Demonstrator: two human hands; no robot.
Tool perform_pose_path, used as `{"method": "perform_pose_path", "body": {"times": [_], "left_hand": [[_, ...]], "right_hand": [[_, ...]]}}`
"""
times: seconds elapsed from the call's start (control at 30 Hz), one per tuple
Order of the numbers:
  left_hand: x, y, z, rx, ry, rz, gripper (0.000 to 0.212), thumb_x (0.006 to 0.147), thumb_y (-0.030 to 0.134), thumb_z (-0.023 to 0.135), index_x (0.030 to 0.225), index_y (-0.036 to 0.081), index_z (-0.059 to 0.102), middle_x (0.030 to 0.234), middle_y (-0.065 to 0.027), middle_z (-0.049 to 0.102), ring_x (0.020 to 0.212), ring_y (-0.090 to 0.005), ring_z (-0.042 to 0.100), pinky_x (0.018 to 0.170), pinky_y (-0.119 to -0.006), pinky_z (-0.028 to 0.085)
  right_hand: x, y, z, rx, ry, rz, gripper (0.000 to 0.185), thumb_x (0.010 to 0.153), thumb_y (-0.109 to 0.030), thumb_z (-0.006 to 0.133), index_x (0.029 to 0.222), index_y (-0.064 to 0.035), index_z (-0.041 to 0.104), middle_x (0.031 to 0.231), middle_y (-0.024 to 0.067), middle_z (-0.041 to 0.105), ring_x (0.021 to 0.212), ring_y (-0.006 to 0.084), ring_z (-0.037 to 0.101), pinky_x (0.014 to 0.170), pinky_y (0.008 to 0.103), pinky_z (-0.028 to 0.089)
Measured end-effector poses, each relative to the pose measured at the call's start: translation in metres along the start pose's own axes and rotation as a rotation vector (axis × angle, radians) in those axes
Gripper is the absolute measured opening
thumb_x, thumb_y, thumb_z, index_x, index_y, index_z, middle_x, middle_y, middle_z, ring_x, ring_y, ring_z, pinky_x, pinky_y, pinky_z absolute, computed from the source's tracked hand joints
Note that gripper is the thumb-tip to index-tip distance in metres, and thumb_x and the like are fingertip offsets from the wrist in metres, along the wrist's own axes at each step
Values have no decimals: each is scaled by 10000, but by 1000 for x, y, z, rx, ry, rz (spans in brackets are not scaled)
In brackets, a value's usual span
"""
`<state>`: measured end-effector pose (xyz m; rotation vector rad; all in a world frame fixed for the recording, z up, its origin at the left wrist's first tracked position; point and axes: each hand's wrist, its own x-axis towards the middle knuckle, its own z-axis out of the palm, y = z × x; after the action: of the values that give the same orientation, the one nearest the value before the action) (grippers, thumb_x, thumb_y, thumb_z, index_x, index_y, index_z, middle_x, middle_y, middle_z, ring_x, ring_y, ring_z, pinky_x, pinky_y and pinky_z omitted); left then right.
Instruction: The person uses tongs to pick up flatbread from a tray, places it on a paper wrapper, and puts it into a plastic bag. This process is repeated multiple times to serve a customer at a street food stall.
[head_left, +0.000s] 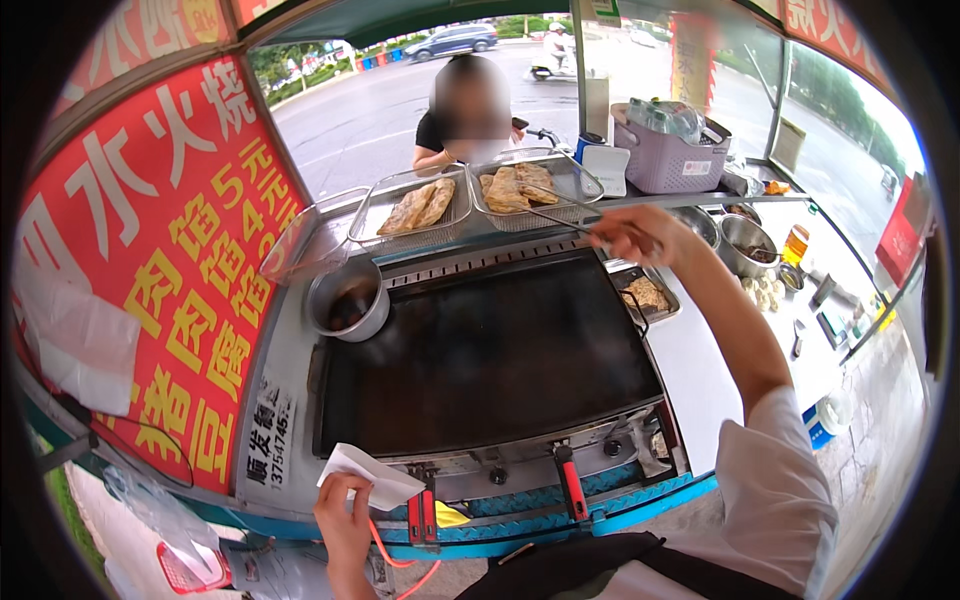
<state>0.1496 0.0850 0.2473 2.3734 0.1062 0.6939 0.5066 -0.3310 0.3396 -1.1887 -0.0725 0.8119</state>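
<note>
My right hand (634, 236) grips a pair of long metal tongs (559, 219) above the griddle's far right corner. Their tips reach to the browned flatbreads (514, 187) in the right wire basket (581, 180); whether they pinch one I cannot tell. Two more flatbreads (420, 206) lie in the left wire basket (364, 221). Low at the front left, my left hand (343, 499) holds a white paper bag (371, 476) by its edge. Between my hands spreads a dark flat griddle (487, 352) with nothing on its surface.
A metal pot (349, 300) of dark liquid stands on the griddle's far left corner. To the right are a tray of chopped filling (646, 294) and steel bowls (750, 244). Red-handled tools (571, 484) hang at the front edge. Beyond the baskets, a person (465, 112) faces the stall.
</note>
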Motion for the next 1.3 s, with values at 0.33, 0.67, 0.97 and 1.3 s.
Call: {"method": "perform_pose_path", "body": {"times": [0.33, 0.67, 0.97, 1.3], "left_hand": [[41, -61, 2, -99, -1, 36, 97, 757, -67, 621, 801, 11, 585, 781, -128, 593, 728, -310, 588, 652, -344, 461], [77, -96, 14, -217, -36, 0, 100, 763, -53, 645, 817, 10, 590, 814, -129, 610, 750, -304, 600, 667, -328, 469], [95, -115, 18, -276, -44, 62, 103, 765, -64, 635, 822, 1, 580, 807, -125, 611, 736, -287, 596, 664, -310, 464], [104, -117, 36, -367, -97, 111, 94, 758, -49, 641, 814, 0, 583, 809, -128, 611, 743, -293, 598, 680, -316, 468]], "right_hand": [[116, -57, 19, 106, 82, 229, 337, 962, -195, 447, 1083, 110, 369, 962, 194, 535, 606, 69, 488, 435, 156, 401], [130, -19, 65, 11, 371, 57, 285, 942, -204, 483, 792, 39, 490, 957, 192, 567, 532, 98, 476, 435, 212, 425], [133, -32, 72, 49, 357, 136, 279, 939, -222, 473, 832, 36, 474, 871, 168, 589, 528, 92, 486, 437, 222, 430], [127, -22, 68, 57, 400, 88, 204, 908, -114, 516, 1001, 68, 521, 819, 85, 595, 530, 47, 475, 428, 196, 412]]}}
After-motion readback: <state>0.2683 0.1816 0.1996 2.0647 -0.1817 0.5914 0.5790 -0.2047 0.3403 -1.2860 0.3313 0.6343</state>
